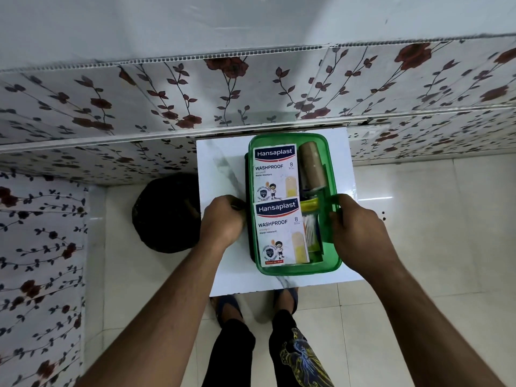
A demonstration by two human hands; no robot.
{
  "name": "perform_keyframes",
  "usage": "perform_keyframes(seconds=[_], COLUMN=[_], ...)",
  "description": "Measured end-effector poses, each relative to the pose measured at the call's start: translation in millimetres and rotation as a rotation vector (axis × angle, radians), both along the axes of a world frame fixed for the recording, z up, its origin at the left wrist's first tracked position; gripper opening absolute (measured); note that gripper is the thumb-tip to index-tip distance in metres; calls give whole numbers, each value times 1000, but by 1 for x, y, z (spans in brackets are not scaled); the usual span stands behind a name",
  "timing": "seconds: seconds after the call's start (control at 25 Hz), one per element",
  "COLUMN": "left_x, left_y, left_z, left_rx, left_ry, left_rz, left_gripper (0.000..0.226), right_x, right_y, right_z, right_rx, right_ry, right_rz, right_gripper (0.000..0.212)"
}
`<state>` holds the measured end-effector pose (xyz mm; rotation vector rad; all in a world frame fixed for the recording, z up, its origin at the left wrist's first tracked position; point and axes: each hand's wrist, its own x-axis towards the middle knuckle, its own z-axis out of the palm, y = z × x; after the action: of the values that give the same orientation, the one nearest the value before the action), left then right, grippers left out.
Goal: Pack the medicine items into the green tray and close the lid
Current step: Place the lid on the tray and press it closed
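While the translucent green plastic lid (pixel 331 219) sits over the packed green tray (pixel 293 270) on the white marble-look table (pixel 220 174), both hands pinch opposite edges — left hand (pixel 223 222) at nine o'clock, right hand (pixel 357 227) at three — likely to seat it evenly over the white plaster boxes (pixel 276 174).

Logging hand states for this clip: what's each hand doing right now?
Left hand: closed on the green tray's left edge.
Right hand: fingers gripping the tray's right side latch.
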<state>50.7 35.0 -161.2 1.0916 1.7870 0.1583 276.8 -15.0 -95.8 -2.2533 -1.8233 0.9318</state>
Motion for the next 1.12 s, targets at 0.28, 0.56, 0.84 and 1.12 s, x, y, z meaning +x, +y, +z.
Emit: perform_keyframes(seconds=[0.28,0.56,0.84,1.12], left_x=[15,-28,34,99], left_y=[5,-1,-15,-39], left_z=[21,108,143,103], left_rx=[-18,254,347,283], left_ry=[140,209,423,571], left_rz=[-53,-76,-276,-381], left_gripper=[16,27,46,85], right_x=[24,13,-18,12], right_y=[-8,-7,-3,-20], right_z=[3,5,-16,-19], right_rx=[25,-14,-64,-127], right_ry=[79,106,181,625], right_rz=[-134,-117,-29,-402], right_gripper=[19,20,23,24])
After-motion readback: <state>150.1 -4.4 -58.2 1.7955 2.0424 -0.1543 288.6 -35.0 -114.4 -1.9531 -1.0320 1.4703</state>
